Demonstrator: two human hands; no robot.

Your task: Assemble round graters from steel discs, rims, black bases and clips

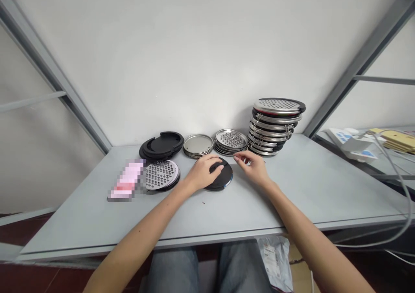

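A black round disc (223,180) with a thin bluish and white strip at its right edge lies flat on the table. My left hand (205,172) is over its left side, thumb on top and fingers toward the far rim, holding it. Just right of the disc is my right hand (252,166), apart from it, with thumb and fingers drawn together; whatever is in them is too small to make out. Behind my hands sit a stack of perforated metal grater discs (231,139) and a stack of plain metal rings or plates (198,144).
A tall stack of metal and black discs with wire clips (275,124) rises at the back right. Black ring-shaped trays (162,145), perforated grater plates (161,175) and a blurred phone (127,180) lie left. White plastic parts (352,143) and a cable are far right.
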